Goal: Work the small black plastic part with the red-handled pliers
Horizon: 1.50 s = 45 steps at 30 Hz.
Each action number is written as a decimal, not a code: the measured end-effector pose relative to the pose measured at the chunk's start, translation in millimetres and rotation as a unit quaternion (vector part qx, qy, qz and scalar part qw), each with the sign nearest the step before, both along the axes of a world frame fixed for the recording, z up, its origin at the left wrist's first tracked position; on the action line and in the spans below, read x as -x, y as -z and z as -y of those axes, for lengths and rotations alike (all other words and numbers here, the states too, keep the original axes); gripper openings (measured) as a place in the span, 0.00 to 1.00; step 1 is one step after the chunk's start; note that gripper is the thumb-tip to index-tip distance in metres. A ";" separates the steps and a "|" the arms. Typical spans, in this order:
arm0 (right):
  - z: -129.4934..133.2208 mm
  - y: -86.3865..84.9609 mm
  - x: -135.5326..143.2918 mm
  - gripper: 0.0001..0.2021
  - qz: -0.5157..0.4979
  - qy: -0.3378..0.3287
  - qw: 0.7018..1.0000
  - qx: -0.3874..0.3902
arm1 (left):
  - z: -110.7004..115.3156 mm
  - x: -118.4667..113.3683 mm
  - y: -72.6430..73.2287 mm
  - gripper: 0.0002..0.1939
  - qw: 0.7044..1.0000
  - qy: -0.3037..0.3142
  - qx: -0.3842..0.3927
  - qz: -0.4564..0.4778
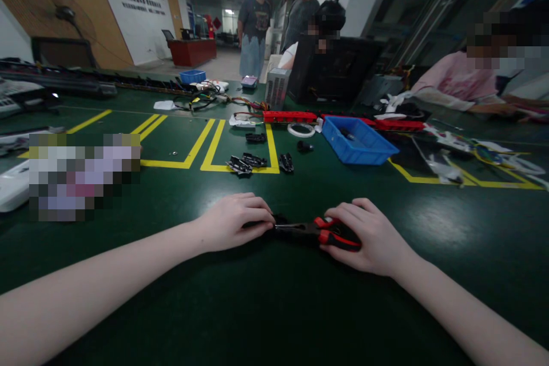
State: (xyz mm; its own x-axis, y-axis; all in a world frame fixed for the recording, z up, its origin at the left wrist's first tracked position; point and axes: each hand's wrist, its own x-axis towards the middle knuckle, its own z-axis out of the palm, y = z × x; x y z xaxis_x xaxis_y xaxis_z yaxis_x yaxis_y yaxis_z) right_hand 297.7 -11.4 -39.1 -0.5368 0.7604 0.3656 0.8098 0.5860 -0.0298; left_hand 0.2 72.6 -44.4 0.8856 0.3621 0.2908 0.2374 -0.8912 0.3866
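Note:
My right hand (364,234) is closed round the red and black handles of long-nose pliers (323,231), which point left. Their jaws reach the fingertips of my left hand (240,222), which pinch a small dark piece (279,219) at the plier tips; its shape is mostly hidden. Both hands are just above the green table (274,309). Beyond them lie several small black parts (254,160), some inside a yellow taped outline, and another black part (286,163) just right of it.
A blue bin (360,143) stands behind my right hand, near a white ring (302,130) and red strips (289,117). Cables and a metal box (277,88) are farther back. Blurred items (86,177) lie left. Several people are across the table.

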 end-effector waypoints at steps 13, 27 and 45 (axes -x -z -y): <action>0.7 0.0 2.5 0.18 0.004 0.001 1.000 0.000 | -3.6 0.0 -1.7 0.09 0.993 0.008 0.119 0.015; 1.5 -3.5 4.1 0.16 0.004 0.004 1.000 0.017 | 5.0 0.0 -5.0 0.08 0.996 -0.011 0.083 0.006; 0.7 -5.5 0.5 0.17 0.017 -0.004 1.000 0.002 | -5.2 -0.7 2.5 0.10 0.995 0.024 0.093 0.008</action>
State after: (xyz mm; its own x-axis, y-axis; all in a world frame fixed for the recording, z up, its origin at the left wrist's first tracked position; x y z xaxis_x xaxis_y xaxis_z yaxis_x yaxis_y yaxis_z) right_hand 297.2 -12.1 -33.6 -0.5558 0.7570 0.3435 0.8051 0.5932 -0.0044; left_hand 0.9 77.7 -46.9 0.8991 0.3683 0.2365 0.1886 -0.8135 0.5501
